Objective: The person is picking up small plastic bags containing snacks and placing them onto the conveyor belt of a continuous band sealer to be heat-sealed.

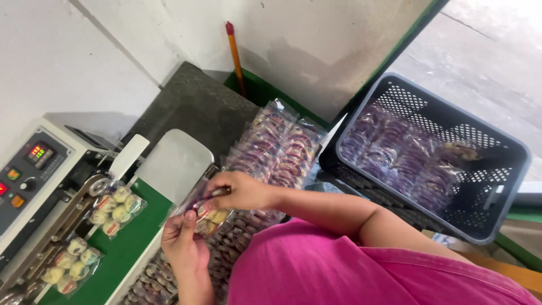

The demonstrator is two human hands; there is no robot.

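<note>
Both my hands hold a clear plastic bag of small wrapped round pieces [210, 217] just right of the green conveyor belt [127, 248]. My left hand [183, 244] grips the bag from below. My right hand [240, 191] pinches its top edge. Two more filled clear bags lie on the belt, one in the middle [116, 207] and one near the front [69, 264], both along the sealing machine's rail. Below my hands lies a heap of small purple wrapped pieces [226, 240].
A grey sealing machine with a control panel [25, 169] stands at the left. A stack of filled bags [276, 148] lies on the table behind. A dark perforated crate [502, 169] at the right holds more bags. A stick [235, 56] leans against the wall.
</note>
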